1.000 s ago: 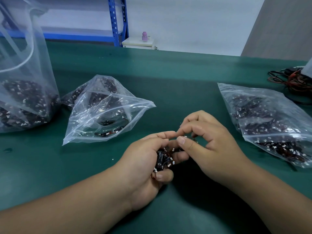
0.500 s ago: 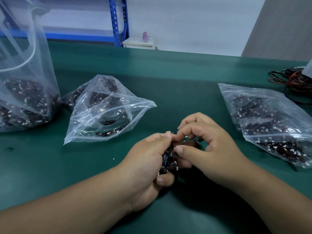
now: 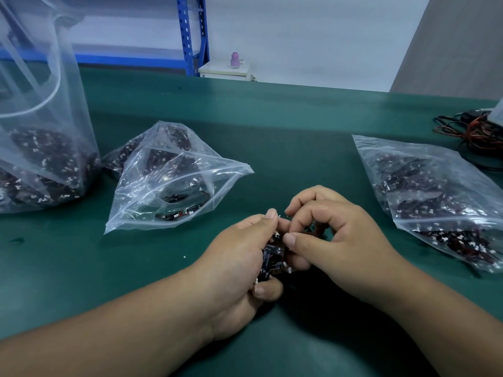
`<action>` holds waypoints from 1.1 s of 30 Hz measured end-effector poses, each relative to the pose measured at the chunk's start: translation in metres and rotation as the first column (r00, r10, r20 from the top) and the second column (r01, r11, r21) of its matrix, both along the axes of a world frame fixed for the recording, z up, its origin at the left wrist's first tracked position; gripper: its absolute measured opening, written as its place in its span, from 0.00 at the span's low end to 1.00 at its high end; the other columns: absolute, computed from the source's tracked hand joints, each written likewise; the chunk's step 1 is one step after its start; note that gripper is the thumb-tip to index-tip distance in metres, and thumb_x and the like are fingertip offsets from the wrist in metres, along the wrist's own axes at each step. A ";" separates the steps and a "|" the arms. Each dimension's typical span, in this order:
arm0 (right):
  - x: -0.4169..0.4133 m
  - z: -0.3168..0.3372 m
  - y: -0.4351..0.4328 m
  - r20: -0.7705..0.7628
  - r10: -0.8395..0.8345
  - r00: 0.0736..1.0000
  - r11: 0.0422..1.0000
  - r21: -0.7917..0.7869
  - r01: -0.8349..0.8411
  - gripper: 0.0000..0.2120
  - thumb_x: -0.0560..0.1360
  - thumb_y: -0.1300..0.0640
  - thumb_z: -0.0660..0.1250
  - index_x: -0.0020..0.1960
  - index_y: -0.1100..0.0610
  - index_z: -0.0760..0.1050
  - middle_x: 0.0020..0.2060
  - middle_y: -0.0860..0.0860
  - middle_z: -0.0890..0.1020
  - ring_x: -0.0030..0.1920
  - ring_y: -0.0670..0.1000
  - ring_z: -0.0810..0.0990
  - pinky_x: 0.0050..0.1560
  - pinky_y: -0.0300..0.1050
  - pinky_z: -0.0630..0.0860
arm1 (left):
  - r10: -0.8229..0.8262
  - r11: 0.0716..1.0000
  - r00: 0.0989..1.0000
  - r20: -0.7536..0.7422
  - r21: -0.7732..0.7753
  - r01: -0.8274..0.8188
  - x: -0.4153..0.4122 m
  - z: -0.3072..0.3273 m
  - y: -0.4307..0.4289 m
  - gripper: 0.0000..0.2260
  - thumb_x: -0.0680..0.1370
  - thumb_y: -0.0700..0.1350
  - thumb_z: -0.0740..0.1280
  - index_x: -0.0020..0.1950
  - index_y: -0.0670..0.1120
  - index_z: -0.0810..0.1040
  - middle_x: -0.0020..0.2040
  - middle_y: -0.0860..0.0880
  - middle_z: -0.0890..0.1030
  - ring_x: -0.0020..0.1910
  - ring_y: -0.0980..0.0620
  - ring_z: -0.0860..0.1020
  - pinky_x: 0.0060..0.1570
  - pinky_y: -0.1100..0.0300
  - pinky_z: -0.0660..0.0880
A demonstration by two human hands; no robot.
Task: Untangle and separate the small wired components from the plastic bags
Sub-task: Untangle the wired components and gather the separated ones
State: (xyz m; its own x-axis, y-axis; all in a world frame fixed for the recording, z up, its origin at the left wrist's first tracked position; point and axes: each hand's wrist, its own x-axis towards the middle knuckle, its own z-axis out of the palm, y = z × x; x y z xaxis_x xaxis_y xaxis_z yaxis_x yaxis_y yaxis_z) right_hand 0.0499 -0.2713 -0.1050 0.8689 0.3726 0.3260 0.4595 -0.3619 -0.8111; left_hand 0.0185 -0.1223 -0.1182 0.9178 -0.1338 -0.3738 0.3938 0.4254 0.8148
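Plastic dominated the head view: three clear, crinkled bags sat on the dark green, matte worktop (image 3: 299, 126), each holding small dark boards with thin wires and white plug ends. The tall bag (image 3: 40, 159) stood slumped at the far left with its mouth gaping upward. The middle bag (image 3: 168, 180) lay crumpled, its zip mouth open toward the hands and only a few pieces showing near that mouth. The right bag (image 3: 435, 191) lay flat and well filled near the right side of the view.

Two bare hands met at the centre, just in front of the middle bag. The left hand (image 3: 239, 257) was curled round a clump of wired components (image 3: 273, 258), black square boards with white connectors, thumb below and forefinger on top. The right hand (image 3: 340, 240) had bent fingers, its thumb and forefinger pinching at the top of the same clump; what sat between those fingertips was too small to make out.

One white speck (image 3: 184, 257) lay on the worktop left of the left hand. One tangle of red and black cables (image 3: 473, 131) rested at the far right. A broad strip of green surface ran between the middle and right bags and back to the worktop's far edge. Beyond that edge stood a blue perforated rack upright (image 3: 190, 34) and a low white cabinet (image 3: 226, 70) with one pink object (image 3: 234, 59) on top.
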 end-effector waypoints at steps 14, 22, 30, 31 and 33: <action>0.001 -0.005 0.003 -0.008 -0.003 1.000 0.992 0.128 0.004 0.11 0.69 0.72 0.74 0.39 0.57 0.84 0.47 0.47 0.80 0.28 0.41 0.78 0.31 0.33 0.75 | -0.021 1.000 0.999 0.031 -0.006 0.021 -0.002 0.000 -0.003 0.19 0.82 0.51 0.61 0.62 0.35 0.74 0.37 0.44 0.79 0.32 0.54 0.79 0.17 0.69 0.59; 0.005 -0.006 0.002 0.123 -0.069 0.990 0.997 0.025 0.066 0.10 0.70 0.68 0.76 0.38 0.54 0.83 0.45 0.44 0.81 0.41 0.47 0.79 0.44 0.29 0.72 | -0.017 0.998 1.000 -0.007 -0.060 0.016 0.000 0.003 0.000 0.15 0.83 0.48 0.60 0.61 0.37 0.77 0.38 0.43 0.81 0.32 0.51 0.80 0.17 0.68 0.59; 0.010 -0.006 -0.001 0.083 -0.111 0.990 0.988 0.115 0.101 0.09 0.70 0.69 0.75 0.38 0.57 0.82 0.43 0.47 0.82 0.39 0.48 0.80 0.41 0.30 0.72 | -0.025 0.997 0.999 -0.019 -0.074 0.024 0.002 0.005 0.002 0.09 0.80 0.43 0.63 0.55 0.42 0.79 0.42 0.43 0.84 0.30 0.52 0.79 0.17 0.69 0.58; 0.010 -0.007 -0.001 0.084 -0.112 0.990 0.987 0.123 0.101 0.09 0.70 0.69 0.75 0.38 0.57 0.82 0.43 0.47 0.82 0.39 0.48 0.80 0.41 0.30 0.73 | -0.028 0.997 1.000 -0.013 -0.067 0.027 0.002 0.005 0.002 0.08 0.80 0.42 0.62 0.55 0.42 0.78 0.41 0.44 0.84 0.30 0.52 0.79 0.16 0.69 0.58; 0.010 -0.007 -0.002 0.090 -0.124 0.988 0.985 0.130 0.112 0.09 0.70 0.69 0.75 0.38 0.57 0.82 0.41 0.48 0.82 0.38 0.48 0.79 0.41 0.31 0.73 | -0.037 0.998 0.999 -0.003 -0.048 0.036 0.002 0.005 0.001 0.08 0.80 0.41 0.62 0.57 0.41 0.76 0.41 0.44 0.83 0.29 0.53 0.77 0.16 0.68 0.58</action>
State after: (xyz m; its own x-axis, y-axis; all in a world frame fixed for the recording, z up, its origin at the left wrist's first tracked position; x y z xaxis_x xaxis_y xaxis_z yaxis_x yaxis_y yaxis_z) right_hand 0.0600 -0.2736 -0.1120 0.8660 0.2207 0.4487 0.4988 -0.3175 -0.8065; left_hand 0.0202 -0.1214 -0.1136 0.9104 -0.1850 -0.3701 0.4133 0.4492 0.7921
